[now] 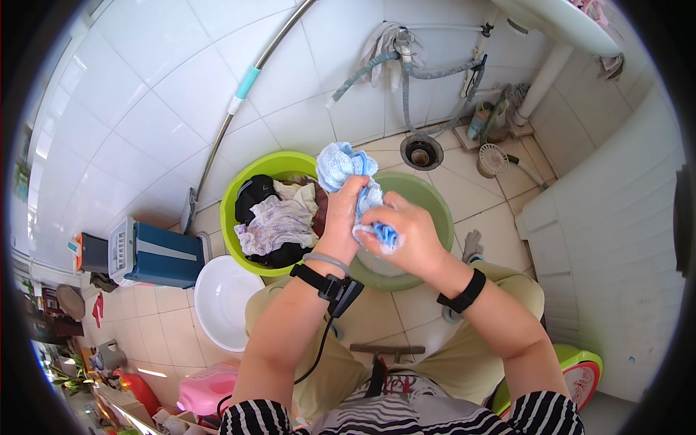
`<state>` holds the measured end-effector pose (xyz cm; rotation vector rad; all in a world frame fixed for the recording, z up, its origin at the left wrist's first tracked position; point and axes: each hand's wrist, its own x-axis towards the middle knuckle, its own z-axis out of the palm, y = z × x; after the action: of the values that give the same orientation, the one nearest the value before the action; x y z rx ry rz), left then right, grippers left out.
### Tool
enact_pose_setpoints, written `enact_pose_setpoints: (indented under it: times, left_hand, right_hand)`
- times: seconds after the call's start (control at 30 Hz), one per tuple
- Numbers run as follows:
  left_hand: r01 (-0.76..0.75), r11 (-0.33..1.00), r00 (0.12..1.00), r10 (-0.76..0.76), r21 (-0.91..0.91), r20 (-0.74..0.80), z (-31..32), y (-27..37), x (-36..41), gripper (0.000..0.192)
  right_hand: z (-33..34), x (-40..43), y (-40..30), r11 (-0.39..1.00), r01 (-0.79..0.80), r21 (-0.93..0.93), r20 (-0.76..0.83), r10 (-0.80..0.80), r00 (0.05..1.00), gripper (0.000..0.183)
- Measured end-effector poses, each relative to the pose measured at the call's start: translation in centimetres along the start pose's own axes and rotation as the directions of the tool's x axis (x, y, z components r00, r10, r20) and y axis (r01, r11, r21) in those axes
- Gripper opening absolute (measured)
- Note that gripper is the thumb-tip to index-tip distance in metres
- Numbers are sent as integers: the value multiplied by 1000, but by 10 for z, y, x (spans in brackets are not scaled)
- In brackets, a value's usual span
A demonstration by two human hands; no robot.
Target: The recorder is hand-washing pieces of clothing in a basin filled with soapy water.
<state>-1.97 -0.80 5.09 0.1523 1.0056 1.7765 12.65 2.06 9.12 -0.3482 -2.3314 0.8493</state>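
A light blue and white towel (342, 166) is gripped by both hands above a pale green basin (437, 228). My left hand (343, 215) closes around its middle, with a loose bunch of cloth sticking out beyond the thumb. My right hand (408, 228) clenches the near end, where a bright blue part and white suds show. Cloudy water (380, 262) partly shows in the basin below; the hands hide the rest. Left of it, a lime green tub (231, 217) holds a white patterned garment (280, 223) and dark clothes (255, 193).
An empty-looking white basin (223, 304) stands beside a blue mop bucket (168, 253). A mop pole (261, 65) leans on the tiled wall. Behind the green basin are a floor drain (421, 152) and a hanging hose (361, 73). A pink jug (209, 389) sits at the lower left.
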Motion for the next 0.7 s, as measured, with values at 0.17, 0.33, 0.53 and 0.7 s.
enact_pose_setpoints:
  times: [0.17,0.33,0.53,0.7]
  left_hand:
    - [-226,974,974,226,2,-9,30,-39,-17,15]
    - [4,1000,1000,-4,-15,2,4,-16,-7,14]
    - [58,996,997,-54,-71,57,18,-29,-22,20]
    - [-140,989,985,143,-43,100,22,-4,-20,41]
  right_hand:
    - [2,5,86,839,-499,217,-323,544,774,19]
    - [23,1,11,966,-259,-10,-283,245,927,16]
    - [11,9,47,927,-374,27,-366,357,860,20]
    - [17,-1,80,688,-606,399,-85,686,723,33]
